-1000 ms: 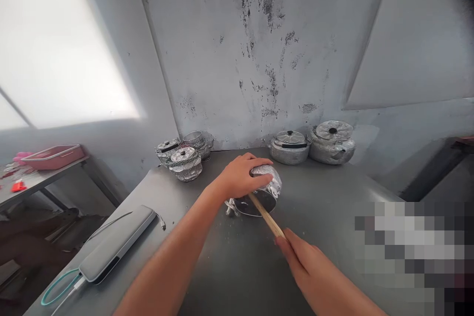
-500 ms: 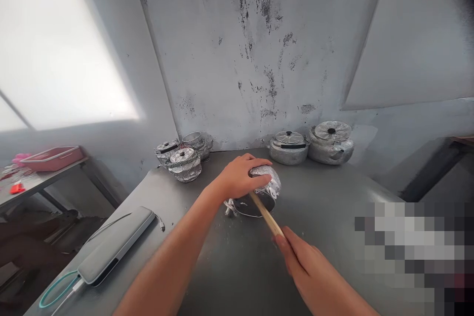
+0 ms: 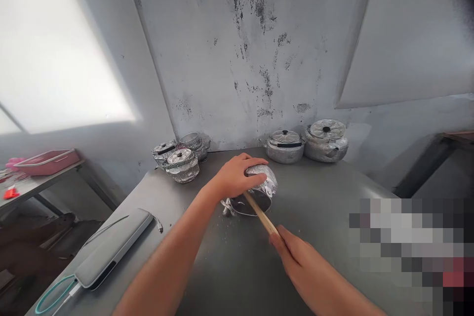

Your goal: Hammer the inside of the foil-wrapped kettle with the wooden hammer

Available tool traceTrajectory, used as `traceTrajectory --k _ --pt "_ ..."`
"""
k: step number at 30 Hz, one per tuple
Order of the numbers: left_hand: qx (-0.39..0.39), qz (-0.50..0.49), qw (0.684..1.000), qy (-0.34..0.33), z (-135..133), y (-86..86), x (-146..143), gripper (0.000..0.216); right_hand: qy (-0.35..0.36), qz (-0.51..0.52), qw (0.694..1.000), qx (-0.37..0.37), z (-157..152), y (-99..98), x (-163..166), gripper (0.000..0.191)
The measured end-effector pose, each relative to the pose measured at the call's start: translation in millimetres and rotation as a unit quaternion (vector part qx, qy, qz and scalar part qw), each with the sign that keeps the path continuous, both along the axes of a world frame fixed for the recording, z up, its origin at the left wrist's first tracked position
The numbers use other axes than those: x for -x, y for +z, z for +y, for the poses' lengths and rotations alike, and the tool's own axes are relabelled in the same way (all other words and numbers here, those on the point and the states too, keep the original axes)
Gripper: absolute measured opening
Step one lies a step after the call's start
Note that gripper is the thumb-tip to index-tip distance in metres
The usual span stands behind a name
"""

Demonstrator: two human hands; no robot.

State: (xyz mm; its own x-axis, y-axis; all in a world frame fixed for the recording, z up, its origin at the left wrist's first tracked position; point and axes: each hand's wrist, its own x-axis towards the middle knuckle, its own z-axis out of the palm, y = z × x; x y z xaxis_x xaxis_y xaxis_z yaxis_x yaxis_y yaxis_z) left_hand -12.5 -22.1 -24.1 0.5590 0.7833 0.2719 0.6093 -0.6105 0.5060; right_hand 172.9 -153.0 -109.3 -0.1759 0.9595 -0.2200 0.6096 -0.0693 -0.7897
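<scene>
A small silver pot [image 3: 268, 177] with a crinkled, foil-like surface lies tipped on the grey table, its dark round opening towards me. My left hand [image 3: 237, 174] grips it from above, with fingers and thumb curled over its side. In my right hand [image 3: 294, 253] is a pale wooden stick [image 3: 262, 215], held closed around its near end. The stick's far end reaches into the pot's mouth, and its tip is hidden. A crumpled silver piece [image 3: 227, 207] shows at the pot's left edge.
Several silver lidded pots stand by the wall, a cluster [image 3: 182, 164] at left and a pot [image 3: 285, 147] and kettle-like vessel [image 3: 326, 143] at right. A grey power bank [image 3: 113, 249] with cables lies at left. A pink basket [image 3: 46, 163] sits on another table.
The whole view has shifted slightly, so things appear a little further left. Both hands keep their holds on the pot and the stick, with little visible movement.
</scene>
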Motion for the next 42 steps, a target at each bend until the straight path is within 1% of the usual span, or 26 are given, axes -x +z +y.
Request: traceTrajectory --k 4,7,11,23,27,30,36,40,42 --pt "0.002 -0.007 1.000 -0.005 -0.5 0.6 0.8 0.043 0.005 -0.001 1.000 0.022 -0.1 3.5 0.6 0.048" --pt "0.004 -0.009 1.000 -0.011 -1.4 1.3 1.2 0.044 0.008 0.007 1.000 0.017 -1.8 1.8 -0.2 0.051" --pt "0.005 -0.004 1.000 -0.012 -2.1 1.6 1.0 0.045 0.018 -0.005 0.999 0.032 -4.2 -1.1 -1.5 0.048" --pt "0.014 -0.012 1.000 -0.013 -1.7 1.9 2.4 0.045 0.022 -0.012 1.000 0.008 -6.9 -8.8 1.5 0.046" --pt "0.013 -0.014 1.000 -0.013 -1.8 1.5 2.1 0.044 0.026 -0.019 0.999 0.014 -7.9 -7.4 2.5 0.046" --pt "0.013 -0.016 1.000 -0.014 -1.8 1.3 1.8 0.044 0.025 -0.004 1.000 0.007 -6.7 -5.0 2.5 0.047" --pt "0.010 -0.013 1.000 -0.010 -0.4 1.1 2.0 0.044 0.019 -0.023 0.999 0.014 -1.3 0.6 1.4 0.043" --pt "0.005 -0.015 1.000 -0.014 -0.5 0.7 1.8 0.044 0.008 -0.004 1.000 -0.012 -0.3 -1.1 0.0 0.047" --pt "0.004 -0.016 1.000 -0.016 -1.1 0.7 1.7 0.044 0.013 -0.005 1.000 -0.008 -0.7 -2.7 -0.3 0.047"
